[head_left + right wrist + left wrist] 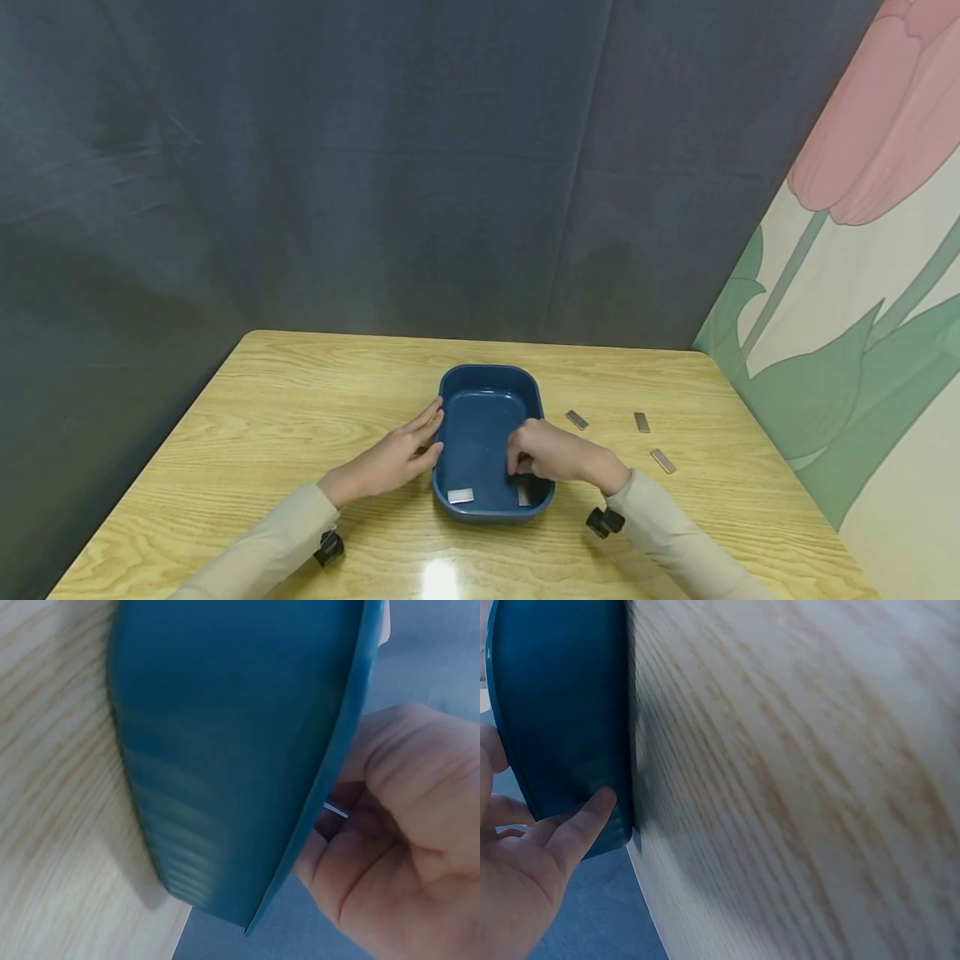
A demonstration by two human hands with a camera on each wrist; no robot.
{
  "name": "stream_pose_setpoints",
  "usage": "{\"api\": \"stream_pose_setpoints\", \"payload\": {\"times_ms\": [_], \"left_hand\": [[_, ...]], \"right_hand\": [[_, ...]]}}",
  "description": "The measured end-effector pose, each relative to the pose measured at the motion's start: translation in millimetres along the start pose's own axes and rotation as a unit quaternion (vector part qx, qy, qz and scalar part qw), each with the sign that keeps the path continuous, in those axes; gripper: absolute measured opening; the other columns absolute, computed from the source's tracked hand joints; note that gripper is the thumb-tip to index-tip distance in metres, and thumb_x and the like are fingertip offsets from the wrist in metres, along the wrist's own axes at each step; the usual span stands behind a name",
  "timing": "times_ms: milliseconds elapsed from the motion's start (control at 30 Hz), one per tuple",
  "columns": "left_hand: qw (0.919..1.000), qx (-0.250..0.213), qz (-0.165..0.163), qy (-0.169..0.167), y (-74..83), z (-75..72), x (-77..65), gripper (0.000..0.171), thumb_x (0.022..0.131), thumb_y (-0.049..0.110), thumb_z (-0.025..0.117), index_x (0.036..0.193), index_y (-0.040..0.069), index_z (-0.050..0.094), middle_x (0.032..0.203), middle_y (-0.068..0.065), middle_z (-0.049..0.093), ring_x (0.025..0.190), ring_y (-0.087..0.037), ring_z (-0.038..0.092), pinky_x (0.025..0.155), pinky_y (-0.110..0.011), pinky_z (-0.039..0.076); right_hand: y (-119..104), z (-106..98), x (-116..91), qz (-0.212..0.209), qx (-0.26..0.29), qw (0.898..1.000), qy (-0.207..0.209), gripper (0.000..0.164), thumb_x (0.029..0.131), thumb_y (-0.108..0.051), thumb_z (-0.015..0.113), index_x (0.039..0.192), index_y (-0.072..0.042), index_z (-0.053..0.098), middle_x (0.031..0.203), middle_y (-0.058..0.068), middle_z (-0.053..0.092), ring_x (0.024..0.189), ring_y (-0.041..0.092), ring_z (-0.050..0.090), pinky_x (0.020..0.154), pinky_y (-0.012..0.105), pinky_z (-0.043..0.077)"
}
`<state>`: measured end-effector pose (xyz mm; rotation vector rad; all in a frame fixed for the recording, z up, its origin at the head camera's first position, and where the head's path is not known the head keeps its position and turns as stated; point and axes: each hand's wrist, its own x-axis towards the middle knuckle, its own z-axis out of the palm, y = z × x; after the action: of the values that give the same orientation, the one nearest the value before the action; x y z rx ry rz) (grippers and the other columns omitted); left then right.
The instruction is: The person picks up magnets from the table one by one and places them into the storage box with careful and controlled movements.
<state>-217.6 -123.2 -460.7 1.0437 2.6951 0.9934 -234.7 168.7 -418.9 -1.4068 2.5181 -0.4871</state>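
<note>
A blue rectangular tray [480, 433] with rounded corners sits on the table. My left hand [393, 462] rests against its left side, fingers extended along the wall; the left wrist view shows the fingertips [600, 801] on the outer wall. My right hand [551, 454] reaches over the right rim, fingers curled downward inside the tray. A thin silver edge of a small metal bar [336, 811] shows between its fingers, mostly hidden by them. One flat silver bar [461, 496] lies in the tray's near left corner. Another bar [523, 493] shows just below the right hand, near the right corner.
Three similar small metal bars lie on the wooden table right of the tray: one bar [577, 419] near the rim, another bar [642, 422] farther right, a third bar [663, 461] closer in. A dark curtain [420, 167] hangs behind the table; a painted wall [862, 375] stands at right.
</note>
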Motion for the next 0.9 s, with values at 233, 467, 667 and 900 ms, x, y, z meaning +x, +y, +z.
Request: {"api": "stream_pose_setpoints", "payload": {"times_ms": [233,467,667,900], "left_hand": [[1.0,-0.002,0.001,0.0,0.2,0.2,0.0,0.057,0.108,0.024,0.046,0.152,-0.006,0.026,0.164,-0.016,0.006,0.136,-0.026,0.043,0.1,-0.035,0.048],[1.0,0.001,0.001,-0.001,-1.6,0.4,0.3,0.058,0.108,0.025,0.045,0.153,-0.006,0.025,0.164,-0.014,0.006,0.135,-0.026,0.043,0.1,-0.034,0.047],[1.0,0.0,0.0,-0.001,-2.1,-0.2,-0.5,0.058,0.108,0.025,0.046,0.153,-0.005,0.025,0.165,-0.014,0.005,0.138,-0.027,0.039,0.1,-0.034,0.047],[1.0,-0.005,0.001,-0.003,-0.7,0.1,-0.2,0.058,0.108,0.025,0.045,0.153,-0.005,0.024,0.165,-0.014,0.005,0.135,-0.025,0.044,0.098,-0.033,0.048]], "right_hand": [[0,-4,-4,-0.006,0.016,1.0,0.011,0.02,0.087,0.013,0.068,0.087,-0.005,0.078,0.086,-0.003,0.07,0.083,0.006,0.065,0.071,0.016,0.053],[2,-9,-8,-0.022,0.008,0.999,0.038,0.021,0.087,0.013,0.067,0.088,-0.004,0.079,0.085,-0.001,0.07,0.081,0.009,0.066,0.069,0.016,0.053],[1,-12,-10,-0.021,0.009,0.999,0.047,0.022,0.088,0.012,0.066,0.087,-0.005,0.079,0.085,-0.003,0.069,0.079,0.006,0.064,0.068,0.016,0.052],[1,-15,-13,-0.015,0.006,0.999,0.051,0.023,0.088,0.013,0.065,0.087,-0.005,0.079,0.085,-0.004,0.069,0.079,0.004,0.062,0.068,0.017,0.052]]}}
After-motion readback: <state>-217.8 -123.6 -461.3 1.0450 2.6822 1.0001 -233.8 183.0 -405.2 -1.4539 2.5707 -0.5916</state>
